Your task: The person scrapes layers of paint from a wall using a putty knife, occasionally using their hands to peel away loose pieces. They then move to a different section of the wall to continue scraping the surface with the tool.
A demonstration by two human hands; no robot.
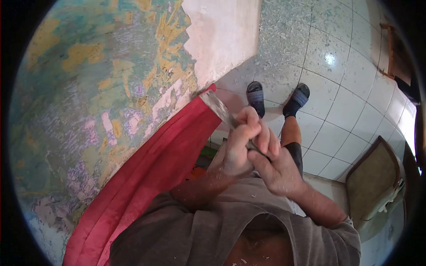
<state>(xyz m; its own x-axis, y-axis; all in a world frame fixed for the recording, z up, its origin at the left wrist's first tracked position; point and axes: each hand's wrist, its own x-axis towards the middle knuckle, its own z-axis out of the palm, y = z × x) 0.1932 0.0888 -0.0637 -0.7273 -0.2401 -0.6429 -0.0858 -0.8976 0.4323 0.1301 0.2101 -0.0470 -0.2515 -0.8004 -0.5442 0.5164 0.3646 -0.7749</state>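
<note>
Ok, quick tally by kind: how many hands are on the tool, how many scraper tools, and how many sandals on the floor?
Hands gripping the tool: 2, left hand and right hand
Flat metal scraper blade: 1
Dark strapped sandals on the tiled floor: 2, one and the other
Total: 5

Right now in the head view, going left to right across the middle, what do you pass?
Peeling painted wall → red band along its lower edge → left hand and right hand, both gripping the scraper → tiled floor → chair.
</note>
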